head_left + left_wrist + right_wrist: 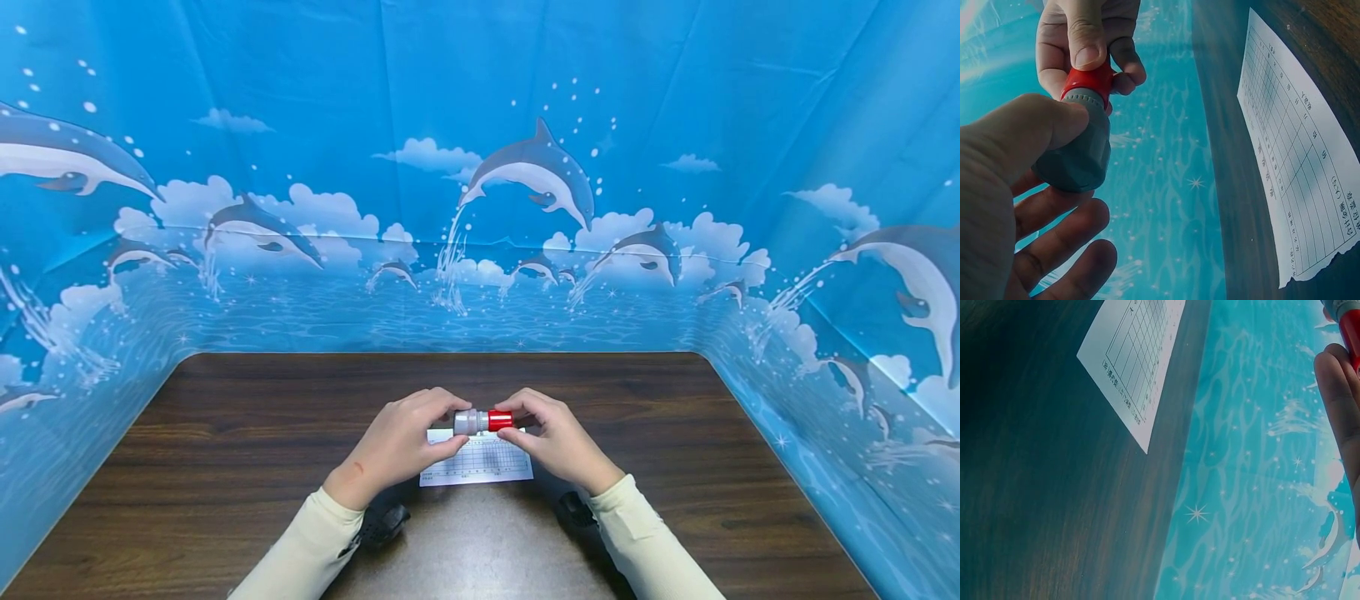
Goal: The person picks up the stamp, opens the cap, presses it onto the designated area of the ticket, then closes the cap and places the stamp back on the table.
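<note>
Between my two hands, held level above a paper form (pixel 477 467), is a short grey and red cylinder that looks like a capped hand stamp (pixel 463 422). My left hand (pixel 408 437) pinches its grey end between thumb and fingers. The thumb and fingers of my right hand (pixel 558 437) grip the red cap (pixel 500 420) from the other side. In the left wrist view a ribbed grey ring shows where the grey body (pixel 1079 156) meets the red part. The right wrist view catches only a bit of the red cap (pixel 1350 334) at its upper edge.
The white form, printed with a grid, lies flat on the dark wooden table (pixel 262 433). A blue curtain (pixel 337 83) with dolphins surrounds the table's back and sides. Black wrist devices (pixel 384 523) sit under both cream sleeves (pixel 307 542).
</note>
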The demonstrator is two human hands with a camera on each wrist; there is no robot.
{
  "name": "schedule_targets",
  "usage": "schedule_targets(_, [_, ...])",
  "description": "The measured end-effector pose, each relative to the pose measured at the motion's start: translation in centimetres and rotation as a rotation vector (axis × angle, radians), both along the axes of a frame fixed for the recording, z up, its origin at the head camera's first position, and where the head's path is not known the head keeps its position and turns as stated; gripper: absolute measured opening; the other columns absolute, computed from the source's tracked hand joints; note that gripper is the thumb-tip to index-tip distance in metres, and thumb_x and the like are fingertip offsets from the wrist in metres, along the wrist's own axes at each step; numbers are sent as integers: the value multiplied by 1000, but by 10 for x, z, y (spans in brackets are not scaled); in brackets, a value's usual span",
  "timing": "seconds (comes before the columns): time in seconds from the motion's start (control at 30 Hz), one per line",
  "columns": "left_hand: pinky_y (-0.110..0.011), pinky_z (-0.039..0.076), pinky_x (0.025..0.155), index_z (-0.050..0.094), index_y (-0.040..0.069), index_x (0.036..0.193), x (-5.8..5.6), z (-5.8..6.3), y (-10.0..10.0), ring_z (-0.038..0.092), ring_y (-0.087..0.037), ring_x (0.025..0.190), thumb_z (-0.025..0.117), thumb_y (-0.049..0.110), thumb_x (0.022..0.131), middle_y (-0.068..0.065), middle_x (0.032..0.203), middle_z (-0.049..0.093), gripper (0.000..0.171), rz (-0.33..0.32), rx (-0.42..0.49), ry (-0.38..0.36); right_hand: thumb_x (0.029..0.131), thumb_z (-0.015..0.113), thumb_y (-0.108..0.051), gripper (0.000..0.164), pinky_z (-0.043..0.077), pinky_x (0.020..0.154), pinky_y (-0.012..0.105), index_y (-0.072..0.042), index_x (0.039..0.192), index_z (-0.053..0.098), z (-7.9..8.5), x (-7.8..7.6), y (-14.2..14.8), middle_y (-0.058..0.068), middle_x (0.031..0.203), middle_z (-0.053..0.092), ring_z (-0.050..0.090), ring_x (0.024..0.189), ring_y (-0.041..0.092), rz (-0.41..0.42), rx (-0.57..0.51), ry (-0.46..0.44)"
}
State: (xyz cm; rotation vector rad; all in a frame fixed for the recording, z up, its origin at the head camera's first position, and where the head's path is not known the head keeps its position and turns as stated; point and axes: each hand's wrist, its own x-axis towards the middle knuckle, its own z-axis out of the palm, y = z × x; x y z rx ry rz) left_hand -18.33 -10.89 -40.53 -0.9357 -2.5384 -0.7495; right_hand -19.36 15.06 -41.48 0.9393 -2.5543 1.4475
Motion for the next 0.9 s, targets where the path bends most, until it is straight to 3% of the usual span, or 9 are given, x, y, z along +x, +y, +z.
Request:
schedule_targets(0.23, [-25,60,78,73,17,119,0,2,-2,70,-8,87,89,32,84,7,109,73,41,30,1,-2,89,82,-6,32,62,81,32,-17,117,72,0,-2,3,-7,109,69,72,95,16,-6,-1,1])
schedule_targets(0.4, [-27,60,75,74,16,121,-1,4,-6,67,-7,87,89,32,83,6,109,73,43,84,-1,36,88,83,-7,33,61,84,34,-16,118,73,0,-3,7,-7,111,70,71,96,12,-58,9,20])
schedule_targets(0.63, [-34,62,78,66,14,140,-3,4,-10,71,-13,95,87,31,86,-2,120,73,61,140,-19,57,87,83,-4,34,62,86,35,-16,116,72,-1,-6,9,-3,112,71,71,95,13,-115,0,29])
schedule_targets(0.9, [-39,61,86,72,16,132,-5,3,-13,71,-17,107,86,31,87,-1,124,73,50,206,-23,18,86,83,-3,34,61,84,31,-15,116,72,-6,-11,14,-1,111,71,70,92,14,-176,-10,-3])
